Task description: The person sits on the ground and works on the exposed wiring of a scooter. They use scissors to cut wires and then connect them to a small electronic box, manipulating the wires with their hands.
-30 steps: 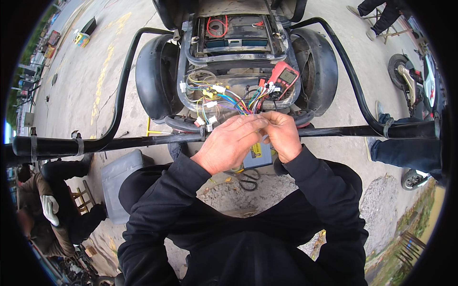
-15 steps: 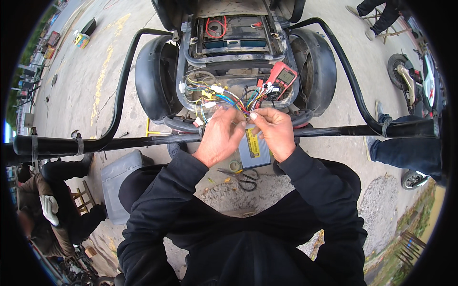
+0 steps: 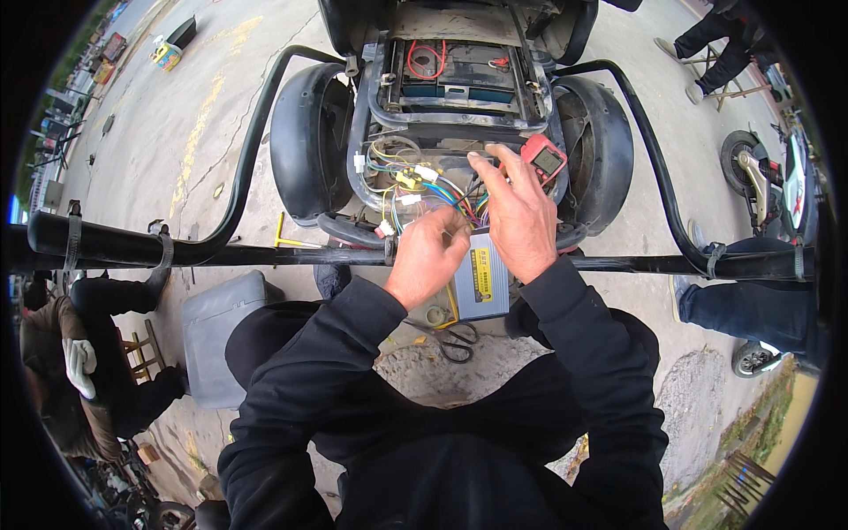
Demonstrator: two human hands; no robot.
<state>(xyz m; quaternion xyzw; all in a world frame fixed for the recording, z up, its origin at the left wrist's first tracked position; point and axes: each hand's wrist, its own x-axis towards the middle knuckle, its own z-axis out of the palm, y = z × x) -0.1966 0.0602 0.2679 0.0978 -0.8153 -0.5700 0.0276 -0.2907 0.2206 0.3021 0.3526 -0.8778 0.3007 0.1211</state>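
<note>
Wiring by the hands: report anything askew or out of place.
The colored wires fan out in a loose tangle beyond the left hand, several white connectors among them apparently unplugged. The red multimeter lies at an angle beside the right hand. Nothing looks spilled there.

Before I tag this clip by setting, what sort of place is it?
Probably an outdoor repair spot on concrete: an opened vehicle with loose wires, a red meter, and a motorcycle nearby.

Yellow container (image 3: 165, 56) just beside a dark tub (image 3: 182, 34) on the concrete ground (image 3: 132, 155), grey plastic box (image 3: 225, 340) at left, person (image 3: 44, 340) wearing a white glove (image 3: 79, 367), motorcycle (image 3: 792, 190) standing at right
</note>
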